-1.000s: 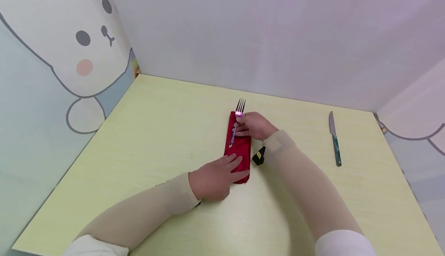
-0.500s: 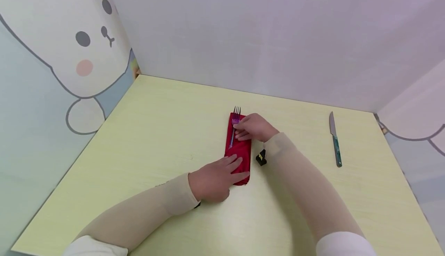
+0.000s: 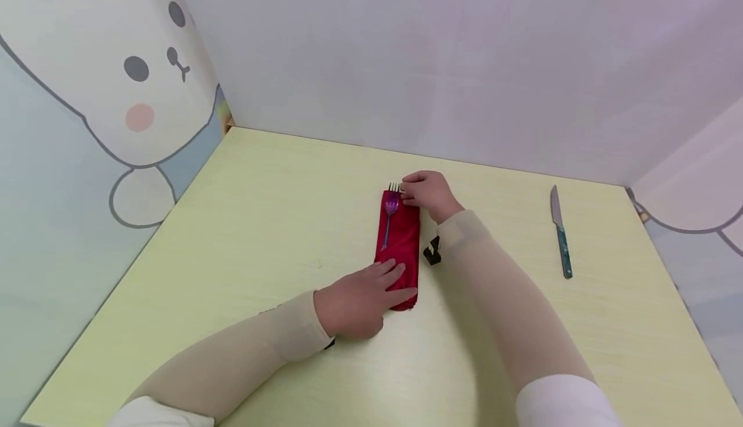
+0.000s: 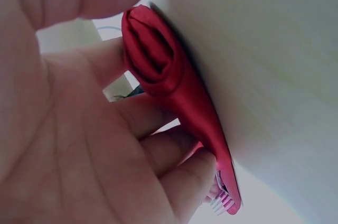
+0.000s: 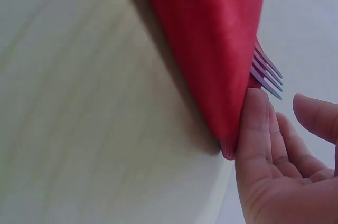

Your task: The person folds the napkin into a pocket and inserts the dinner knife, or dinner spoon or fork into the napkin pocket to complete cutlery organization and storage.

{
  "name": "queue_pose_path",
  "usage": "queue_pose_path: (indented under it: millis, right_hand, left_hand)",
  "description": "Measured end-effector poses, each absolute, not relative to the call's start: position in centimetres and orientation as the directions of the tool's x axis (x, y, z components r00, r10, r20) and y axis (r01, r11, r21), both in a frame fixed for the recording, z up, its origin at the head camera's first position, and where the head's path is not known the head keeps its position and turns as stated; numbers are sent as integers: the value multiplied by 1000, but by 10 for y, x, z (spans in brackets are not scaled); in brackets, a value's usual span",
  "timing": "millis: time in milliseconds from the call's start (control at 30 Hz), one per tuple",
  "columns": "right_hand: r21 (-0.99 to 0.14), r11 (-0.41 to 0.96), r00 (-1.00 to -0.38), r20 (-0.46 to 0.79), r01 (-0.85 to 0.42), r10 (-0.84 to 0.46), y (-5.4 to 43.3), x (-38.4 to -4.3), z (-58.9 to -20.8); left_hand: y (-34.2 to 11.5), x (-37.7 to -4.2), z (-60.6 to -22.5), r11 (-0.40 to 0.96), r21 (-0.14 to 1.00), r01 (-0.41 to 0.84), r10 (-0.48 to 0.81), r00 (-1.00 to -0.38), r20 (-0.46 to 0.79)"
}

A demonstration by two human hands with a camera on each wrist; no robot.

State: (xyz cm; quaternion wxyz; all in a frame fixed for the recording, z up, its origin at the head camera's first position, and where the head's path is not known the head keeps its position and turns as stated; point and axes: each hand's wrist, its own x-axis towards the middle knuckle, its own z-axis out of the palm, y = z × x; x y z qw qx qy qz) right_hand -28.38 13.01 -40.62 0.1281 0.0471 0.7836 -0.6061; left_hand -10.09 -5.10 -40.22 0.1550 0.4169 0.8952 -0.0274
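Observation:
A folded red cloth napkin lies lengthwise in front of me on the table. On its far left part rests a purple-blue fork, tines pointing away and slightly past the napkin's far edge. My left hand rests with spread fingers on the napkin's near end; the left wrist view shows the napkin's rolled layers beside the palm. At the far right corner is my right hand, its fingertips right at the napkin's edge near the tines. In the right wrist view the thumb stands apart from the fingers, nothing between them.
A knife with a green handle lies to the right on the pale yellow table, blade pointing away. A grey-white wall rises behind the table, and a cartoon-printed panel stands at the left.
The fork, earlier held by my right hand, has come down nearer me onto the napkin and been let go. My right hand has moved away to the napkin's far corner. The left hand stays put.

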Motion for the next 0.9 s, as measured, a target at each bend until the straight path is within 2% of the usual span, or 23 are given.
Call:
queue_pose_path:
  millis: [267,467,667,900]
  right_hand:
    - [-913,353,-968,-243,205,-66,122,-287,-408]
    - [-930,316,-974,-217,188,-59,120,-287,-407]
    - [-932,286,-965,-252,222,-72,124,-285,-409]
    - [-914,333,-950,-285,231,-123,125,-280,-408]
  left_hand:
    - [-52,-100,-404,621,48,783,762,-588,-272]
    - [-53,-100,-402,611,38,790,771,-584,-255]
    - [-53,-100,-402,628,56,776,757,-593,-272]
    - [-55,-98,-402,572,-24,820,805,-566,-178]
